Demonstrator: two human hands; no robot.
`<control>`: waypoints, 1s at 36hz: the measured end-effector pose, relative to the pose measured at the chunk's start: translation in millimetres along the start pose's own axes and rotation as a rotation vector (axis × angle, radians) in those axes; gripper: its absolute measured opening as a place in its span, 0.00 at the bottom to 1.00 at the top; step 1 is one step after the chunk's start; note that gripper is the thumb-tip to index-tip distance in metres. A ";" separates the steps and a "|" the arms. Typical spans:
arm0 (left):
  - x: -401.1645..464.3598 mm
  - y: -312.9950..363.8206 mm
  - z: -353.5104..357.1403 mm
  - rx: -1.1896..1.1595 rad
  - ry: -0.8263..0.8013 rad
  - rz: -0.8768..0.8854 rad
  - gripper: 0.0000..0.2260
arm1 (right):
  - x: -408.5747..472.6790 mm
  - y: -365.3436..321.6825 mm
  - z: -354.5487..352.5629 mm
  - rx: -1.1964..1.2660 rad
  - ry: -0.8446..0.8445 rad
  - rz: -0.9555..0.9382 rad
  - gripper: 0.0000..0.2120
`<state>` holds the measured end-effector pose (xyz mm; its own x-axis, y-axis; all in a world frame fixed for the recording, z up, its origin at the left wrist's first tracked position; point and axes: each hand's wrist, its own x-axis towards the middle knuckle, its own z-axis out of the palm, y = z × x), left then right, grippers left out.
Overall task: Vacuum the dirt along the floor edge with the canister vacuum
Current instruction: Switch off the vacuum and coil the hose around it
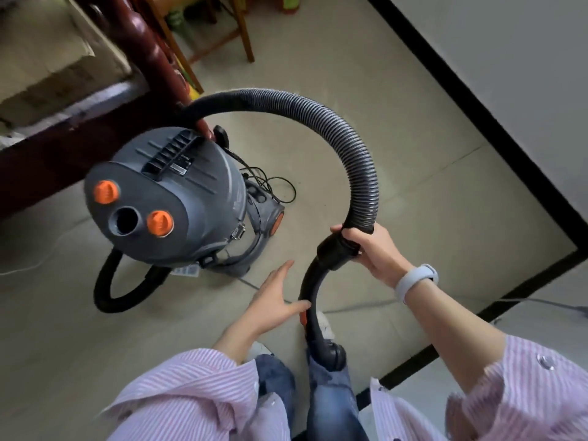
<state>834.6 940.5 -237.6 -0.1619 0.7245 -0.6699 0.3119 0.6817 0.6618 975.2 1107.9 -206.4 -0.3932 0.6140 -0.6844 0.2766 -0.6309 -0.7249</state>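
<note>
Beige tile floor (397, 160) with a black baseboard (477, 113) running along the white wall on the right. Head view: grey canister vacuum (178, 198) stands left of centre beside dark wooden furniture (140, 43), two orange knobs and an open port on its top. Its ribbed hose (343, 128) arcs up and over to our right hand (378, 249), which grips the hose cuff. Below that, the curved black handle tube (313, 294) drops toward our legs. Left hand (275, 300) is flat, fingers straight, fingertips touching the tube near its orange slider. Power cord (273, 186) lies tangled behind the canister.
</note>
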 end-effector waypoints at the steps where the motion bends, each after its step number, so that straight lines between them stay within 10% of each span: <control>1: -3.8 -0.3 -7.6 0.007 0.024 0.022 0.41 | -4.4 -3.5 10.3 0.047 -0.026 0.005 0.09; 12: -64.5 -26.0 -40.1 -0.337 -0.301 -0.073 0.29 | -48.5 28.1 100.9 0.410 -0.024 0.138 0.04; 19: -83.7 -66.3 -33.0 -0.174 -0.026 0.075 0.15 | -50.3 36.1 134.1 0.509 -0.164 0.136 0.10; 36: -127.2 -90.5 -174.4 0.284 0.479 0.365 0.18 | 22.2 -131.0 205.7 0.698 -0.192 0.090 0.23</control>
<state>663.7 804.4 -153.6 -0.3766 0.9137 -0.1530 0.6493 0.3781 0.6598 749.9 1106.6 -110.5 -0.5602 0.4916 -0.6667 -0.2828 -0.8700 -0.4039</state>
